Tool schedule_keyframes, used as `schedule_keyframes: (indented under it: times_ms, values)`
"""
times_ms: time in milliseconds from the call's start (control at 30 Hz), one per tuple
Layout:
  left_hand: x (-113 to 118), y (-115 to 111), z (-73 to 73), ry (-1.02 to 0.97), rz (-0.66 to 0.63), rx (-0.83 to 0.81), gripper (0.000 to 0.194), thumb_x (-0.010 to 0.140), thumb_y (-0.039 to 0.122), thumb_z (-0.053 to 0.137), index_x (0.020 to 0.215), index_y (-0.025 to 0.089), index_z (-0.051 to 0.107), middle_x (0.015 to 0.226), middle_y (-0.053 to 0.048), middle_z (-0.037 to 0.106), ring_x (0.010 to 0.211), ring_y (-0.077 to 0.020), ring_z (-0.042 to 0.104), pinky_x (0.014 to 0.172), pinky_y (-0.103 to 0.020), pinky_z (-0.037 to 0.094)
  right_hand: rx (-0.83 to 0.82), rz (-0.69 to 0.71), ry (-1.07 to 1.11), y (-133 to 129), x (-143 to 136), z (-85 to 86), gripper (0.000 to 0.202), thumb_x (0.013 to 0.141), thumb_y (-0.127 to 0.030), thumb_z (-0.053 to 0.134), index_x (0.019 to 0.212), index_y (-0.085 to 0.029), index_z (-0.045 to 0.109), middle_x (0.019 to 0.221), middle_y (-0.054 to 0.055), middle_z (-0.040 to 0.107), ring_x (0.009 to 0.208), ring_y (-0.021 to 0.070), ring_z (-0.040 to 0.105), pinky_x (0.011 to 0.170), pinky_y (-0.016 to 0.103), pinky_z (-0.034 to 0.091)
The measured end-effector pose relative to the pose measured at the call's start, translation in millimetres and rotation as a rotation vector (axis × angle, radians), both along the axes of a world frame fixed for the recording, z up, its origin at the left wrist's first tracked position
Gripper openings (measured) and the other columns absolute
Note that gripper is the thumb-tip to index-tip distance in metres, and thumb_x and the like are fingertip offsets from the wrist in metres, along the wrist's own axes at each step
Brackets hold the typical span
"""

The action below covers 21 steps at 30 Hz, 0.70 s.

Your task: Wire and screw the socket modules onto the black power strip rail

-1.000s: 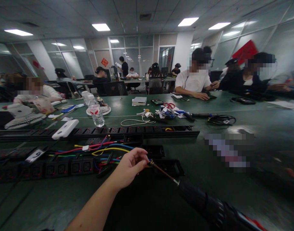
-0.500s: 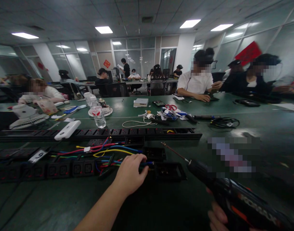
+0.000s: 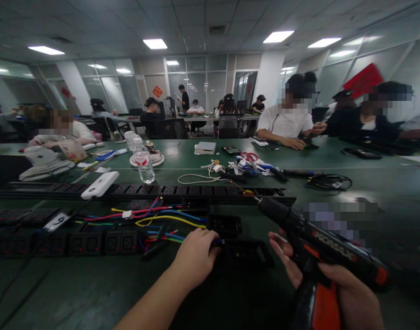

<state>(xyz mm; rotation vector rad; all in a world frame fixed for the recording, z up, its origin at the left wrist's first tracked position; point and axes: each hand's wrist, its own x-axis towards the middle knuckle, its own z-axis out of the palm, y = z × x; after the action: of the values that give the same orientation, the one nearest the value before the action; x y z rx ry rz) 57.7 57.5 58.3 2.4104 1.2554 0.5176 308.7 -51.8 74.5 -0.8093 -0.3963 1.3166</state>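
Note:
My right hand (image 3: 350,288) holds a black and orange cordless screwdriver (image 3: 330,247) by its grip, some fingers loosely extended. Its long thin bit (image 3: 244,190) points up and left over the table. My left hand (image 3: 198,254) is closed around a blue wire (image 3: 215,241) at the end of an open black housing (image 3: 253,254); the fingers hide part of the grip. Red, green and blue wires (image 3: 168,236) run from that hand to a black power strip (image 3: 84,243). A second open black housing (image 3: 225,224) lies just behind, with a yellow wire (image 3: 175,219) leading toward it.
A long black socket strip (image 3: 196,189) lies across the table behind the wires. Beyond it stand a water bottle (image 3: 144,165), a white device (image 3: 100,184) and a pile of tools with red scissors (image 3: 249,156). Co-workers sit across the green table.
The screwdriver has come up and left, its bit rising, and more of my right hand shows. My left hand stays at the housing; the whole view has shifted slightly.

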Motion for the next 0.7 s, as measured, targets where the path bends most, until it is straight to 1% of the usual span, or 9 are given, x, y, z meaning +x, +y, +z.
schedule_keyframes:
  times_ms: [100,133,200,267,367,467,567,700]
  values:
    - [0.0,-0.8,0.9,0.024,-0.019,0.000,0.018,0.089,0.023,0.057,0.105,0.023,0.065,0.104,-0.003,0.067,0.100,-0.0229,0.059,0.091,-0.036,0.045,-0.029,0.050,0.026,8.8,-2.0,-6.6,0.031,0.061,-0.024,0.076,0.091,-0.018,0.080,0.098,0.015,0.078,0.095,0.0291,0.073,0.086,0.028,0.056]
    - [0.0,-1.2,1.7,0.033,-0.020,0.000,0.017,0.089,0.023,0.057,0.105,0.023,0.064,0.104,-0.003,0.067,0.100,-0.0229,0.059,0.090,-0.036,0.045,-0.034,0.055,0.001,9.9,-2.5,-8.9,0.029,0.062,-0.024,0.076,0.091,-0.020,0.080,0.097,0.014,0.078,0.094,0.0293,0.073,0.084,0.029,0.057]
    - [0.3,-2.0,4.2,0.050,-0.020,0.002,0.017,0.090,0.024,0.056,0.106,0.023,0.063,0.104,-0.003,0.067,0.099,-0.0230,0.059,0.089,-0.036,0.045,-0.042,0.054,-0.057,9.7,-3.7,-11.4,0.034,0.062,-0.024,0.077,0.096,-0.021,0.080,0.102,0.014,0.077,0.093,0.0298,0.073,0.082,0.032,0.059]
    - [1.3,-2.8,6.9,0.063,-0.013,-0.004,0.016,0.092,0.027,0.054,0.105,0.023,0.063,0.104,-0.004,0.067,0.098,-0.0232,0.059,0.087,-0.036,0.045,-0.067,0.028,-0.080,7.8,-5.4,-10.0,0.043,0.058,-0.021,0.079,0.100,-0.021,0.079,0.109,0.015,0.075,0.094,0.0301,0.073,0.082,0.031,0.059]
    - [5.0,-4.2,9.2,0.079,0.017,-0.016,0.020,0.095,0.036,0.050,0.102,0.023,0.062,0.101,-0.004,0.067,0.095,-0.0242,0.061,0.083,-0.038,0.045,-0.137,-0.037,-0.052,5.4,-9.4,-3.4,0.049,0.049,-0.019,0.081,0.098,-0.018,0.079,0.110,0.018,0.073,0.088,0.0309,0.074,0.078,0.031,0.060]
    - [9.9,-5.5,9.1,0.096,0.041,0.011,0.026,0.096,0.044,0.047,0.096,0.022,0.062,0.097,-0.005,0.068,0.092,-0.0262,0.062,0.082,-0.041,0.045,-0.170,-0.087,-0.075,3.8,-13.4,2.8,0.053,0.048,-0.020,0.081,0.101,-0.016,0.078,0.110,0.020,0.074,0.087,0.0322,0.074,0.074,0.032,0.061]
    - [12.9,-5.7,8.1,0.108,0.047,0.032,0.026,0.095,0.042,0.047,0.095,0.020,0.062,0.095,-0.006,0.069,0.092,-0.0272,0.062,0.083,-0.042,0.045,-0.159,-0.109,-0.105,1.0,-14.2,4.5,0.053,0.050,-0.016,0.079,0.102,-0.017,0.077,0.111,0.020,0.073,0.094,0.0330,0.073,0.075,0.032,0.061]
    - [11.4,-3.6,6.8,0.111,0.021,0.021,0.024,0.097,0.035,0.043,0.099,0.021,0.062,0.096,-0.006,0.069,0.092,-0.0260,0.063,0.082,-0.040,0.046,-0.158,-0.070,-0.007,-4.3,-7.9,-1.4,0.052,0.055,-0.015,0.075,0.107,-0.017,0.075,0.118,0.019,0.070,0.101,0.0311,0.071,0.084,0.030,0.057]
